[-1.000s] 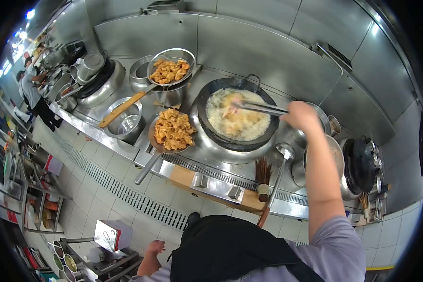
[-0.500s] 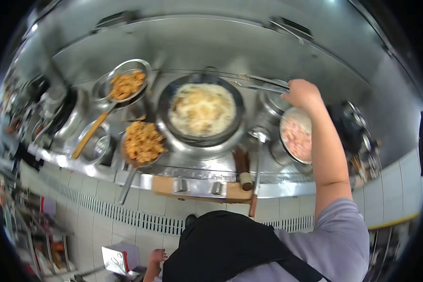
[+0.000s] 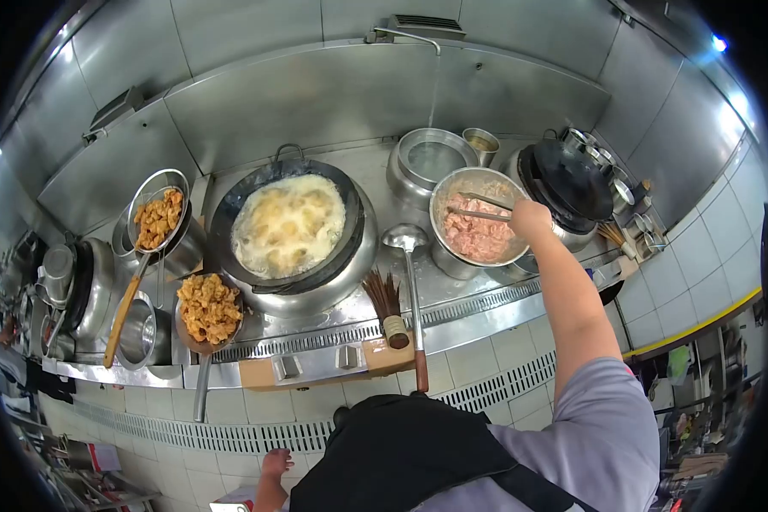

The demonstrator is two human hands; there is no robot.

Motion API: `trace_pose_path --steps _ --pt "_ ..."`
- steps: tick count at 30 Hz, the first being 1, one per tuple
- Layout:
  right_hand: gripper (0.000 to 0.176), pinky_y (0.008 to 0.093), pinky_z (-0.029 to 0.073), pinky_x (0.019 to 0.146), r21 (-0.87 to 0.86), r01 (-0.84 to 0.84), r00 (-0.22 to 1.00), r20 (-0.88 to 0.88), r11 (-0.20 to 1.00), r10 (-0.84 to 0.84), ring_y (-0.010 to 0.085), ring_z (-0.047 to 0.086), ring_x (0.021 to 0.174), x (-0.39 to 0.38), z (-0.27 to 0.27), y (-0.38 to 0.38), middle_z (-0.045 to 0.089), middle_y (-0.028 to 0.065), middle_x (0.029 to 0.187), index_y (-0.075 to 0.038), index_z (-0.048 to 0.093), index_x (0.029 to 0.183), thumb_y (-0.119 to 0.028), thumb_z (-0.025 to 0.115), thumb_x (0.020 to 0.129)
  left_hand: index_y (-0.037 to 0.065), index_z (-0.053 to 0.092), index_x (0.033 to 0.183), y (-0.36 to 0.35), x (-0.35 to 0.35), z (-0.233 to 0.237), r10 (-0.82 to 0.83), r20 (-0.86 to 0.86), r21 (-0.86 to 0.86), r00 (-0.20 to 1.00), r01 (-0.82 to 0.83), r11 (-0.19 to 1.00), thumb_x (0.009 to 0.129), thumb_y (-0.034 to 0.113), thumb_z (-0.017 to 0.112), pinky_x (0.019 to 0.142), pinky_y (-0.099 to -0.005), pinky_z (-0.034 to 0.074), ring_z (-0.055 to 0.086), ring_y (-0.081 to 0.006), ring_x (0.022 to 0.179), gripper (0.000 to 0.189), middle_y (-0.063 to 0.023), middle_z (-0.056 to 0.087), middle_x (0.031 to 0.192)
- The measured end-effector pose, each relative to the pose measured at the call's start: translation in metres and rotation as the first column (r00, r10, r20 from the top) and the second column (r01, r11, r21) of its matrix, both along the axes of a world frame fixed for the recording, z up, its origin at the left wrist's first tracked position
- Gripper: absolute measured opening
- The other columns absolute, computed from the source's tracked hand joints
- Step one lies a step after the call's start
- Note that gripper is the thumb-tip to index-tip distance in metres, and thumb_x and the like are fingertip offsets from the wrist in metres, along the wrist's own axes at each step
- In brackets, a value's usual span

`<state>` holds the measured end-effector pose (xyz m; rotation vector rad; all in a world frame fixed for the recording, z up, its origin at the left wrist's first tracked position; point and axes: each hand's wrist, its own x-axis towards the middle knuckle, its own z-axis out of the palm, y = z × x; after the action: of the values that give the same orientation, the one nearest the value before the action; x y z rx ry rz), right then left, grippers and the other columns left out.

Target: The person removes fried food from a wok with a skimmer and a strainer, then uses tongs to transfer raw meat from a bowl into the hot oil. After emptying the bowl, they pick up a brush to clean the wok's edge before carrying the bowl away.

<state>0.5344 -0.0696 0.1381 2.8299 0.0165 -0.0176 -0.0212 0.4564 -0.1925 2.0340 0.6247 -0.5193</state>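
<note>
My right hand (image 3: 531, 220) is closed around the handle end of metal tongs (image 3: 485, 210). The tongs reach into a metal bowl (image 3: 439, 224) of pale pink raw meat pieces (image 3: 480, 237), their tips down at the meat. To the left, a black wok (image 3: 222, 224) holds bubbling, foaming oil (image 3: 288, 226) with pale pieces frying in it. My left hand (image 3: 277, 462) hangs low beside the black apron, away from the stove, its fingers loosely apart with nothing in them.
Browned fried pieces fill a wooden-handled strainer (image 3: 121, 320) and a ladle-like pan (image 3: 201, 401) on the left. A bamboo brush (image 3: 384, 299) and a ladle (image 3: 406, 239) lie before the stove. Water runs from a tap (image 3: 410, 37) into a pot (image 3: 401, 175). Another wok (image 3: 572, 179) stands right.
My right hand has brought the tongs from beside the wok down into the meat bowl. The view has shifted right, and the wok now sits further left in it.
</note>
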Motion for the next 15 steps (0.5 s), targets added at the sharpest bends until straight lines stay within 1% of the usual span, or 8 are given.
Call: trace_pose_path --steps 1,2,3,6,7,8,9,15 --pt "0.021 0.0366 0.054 0.078 0.045 0.024 1.000 0.002 0.999 -0.024 0.0271 0.067 0.093 0.000 -0.001 -0.003 0.069 0.0123 0.099 -0.009 0.072 0.094 -0.019 0.061 0.079 -0.001 0.059 0.104 -0.004 0.007 -0.002 0.254 -0.143 -0.101 0.957 -0.270 0.958 0.086 0.024 0.052 0.053 -0.0332 0.051 0.068 -0.0215 0.069 0.032 -0.0130 0.066 0.091" --pt "0.021 0.0366 0.054 0.078 0.045 0.023 1.000 0.006 0.999 -0.024 0.0271 0.067 0.093 0.002 0.001 -0.007 0.069 0.0123 0.099 -0.009 0.072 0.094 -0.019 0.061 0.079 -0.001 0.060 0.103 -0.009 0.012 -0.005 0.467 -0.304 -0.160 0.830 -0.528 0.834 0.085 0.024 0.052 0.053 -0.0329 0.051 0.068 -0.0213 0.069 0.032 -0.0132 0.066 0.091" --pt "0.021 0.0368 0.054 0.078 0.031 0.020 1.000 0.011 0.999 -0.021 0.0271 0.067 0.093 0.002 0.005 -0.010 0.069 0.0124 0.099 -0.008 0.072 0.094 -0.019 0.062 0.078 -0.001 0.060 0.103 -0.013 0.013 -0.006 0.467 -0.305 -0.161 0.830 -0.528 0.834 0.085 0.024 0.052 0.053 -0.0329 0.051 0.068 -0.0213 0.069 0.032 -0.0132 0.066 0.091" --pt "0.022 0.0369 0.054 0.077 -0.003 0.023 1.000 0.007 1.000 -0.023 0.0273 0.067 0.093 -0.001 0.027 -0.018 0.069 0.0125 0.099 -0.007 0.072 0.093 -0.018 0.064 0.077 -0.001 0.059 0.105 -0.020 0.008 -0.004 0.392 -0.298 -0.137 0.871 -0.445 0.885 0.087 0.024 0.052 0.054 -0.0338 0.052 0.068 -0.0218 0.069 0.032 -0.0137 0.066 0.093" --pt "0.021 0.0368 0.054 0.077 -0.023 0.032 0.999 0.000 0.999 -0.032 0.0274 0.067 0.092 -0.004 0.037 -0.021 0.069 0.0124 0.098 -0.007 0.072 0.093 -0.018 0.065 0.076 -0.001 0.059 0.106 -0.022 0.001 -0.004 0.152 -0.193 -0.087 0.969 -0.171 0.981 0.088 0.023 0.052 0.055 -0.0348 0.053 0.068 -0.0229 0.070 0.031 -0.0141 0.066 0.094" --pt "0.021 0.0368 0.054 0.077 -0.025 0.028 1.000 0.004 0.999 -0.028 0.0274 0.067 0.092 -0.007 0.049 -0.021 0.069 0.0124 0.098 -0.007 0.072 0.093 -0.018 0.065 0.076 -0.001 0.058 0.107 -0.025 -0.007 -0.004 -0.110 -0.103 -0.006 0.989 0.110 0.994 0.089 0.023 0.052 0.055 -0.0357 0.053 0.068 -0.0239 0.071 0.031 -0.0144 0.066 0.095" --pt "0.020 0.0368 0.054 0.076 -0.047 0.014 1.000 0.017 0.999 -0.013 0.0276 0.068 0.091 -0.011 0.060 -0.020 0.070 0.0120 0.097 -0.007 0.072 0.092 -0.018 0.064 0.076 -0.001 0.057 0.109 -0.020 -0.021 -0.026 -0.199 -0.052 -0.054 0.979 0.196 0.979 0.090 0.024 0.052 0.056 -0.0378 0.054 0.069 -0.0252 0.074 0.031 -0.0156 0.066 0.096" --pt "0.018 0.0360 0.054 0.074 -0.148 -0.050 0.998 0.033 0.988 0.055 0.0250 0.068 0.091 0.017 0.035 -0.014 0.070 0.0098 0.097 -0.012 0.074 0.089 -0.015 0.060 0.078 0.000 0.057 0.107 -0.020 -0.046 -0.037 -0.216 -0.178 -0.080 0.960 0.204 0.976 0.089 0.024 0.052 0.055 -0.0374 0.053 0.068 -0.0244 0.072 0.030 -0.0145 0.066 0.094"
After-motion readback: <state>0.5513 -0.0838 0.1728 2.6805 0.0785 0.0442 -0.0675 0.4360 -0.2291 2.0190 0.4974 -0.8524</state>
